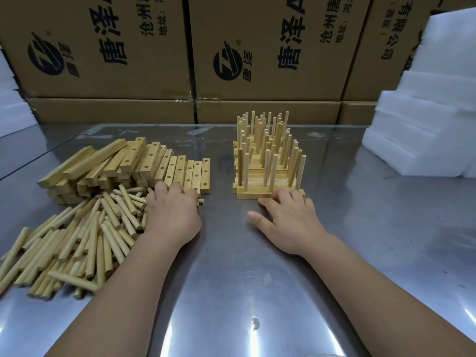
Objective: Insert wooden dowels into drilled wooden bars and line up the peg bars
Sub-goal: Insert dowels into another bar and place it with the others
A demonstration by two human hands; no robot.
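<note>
Pressed right hand (288, 220), fingers spread, against nearest peg bar (253, 195); rested left hand (172, 210) on drilled bars (177, 171), grip impossible to tell.

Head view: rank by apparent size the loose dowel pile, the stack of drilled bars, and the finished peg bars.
1. loose dowel pile, partly because it lies nearest.
2. stack of drilled bars.
3. finished peg bars.

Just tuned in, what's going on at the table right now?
A person is assembling peg bars at a steel table. The right hand rests its fingers against the nearest finished peg bar, at the front of the lined-up row. The left hand is at the near ends of the empty drilled bars, beside the loose dowel pile. Whether it grips anything is unclear.
</note>
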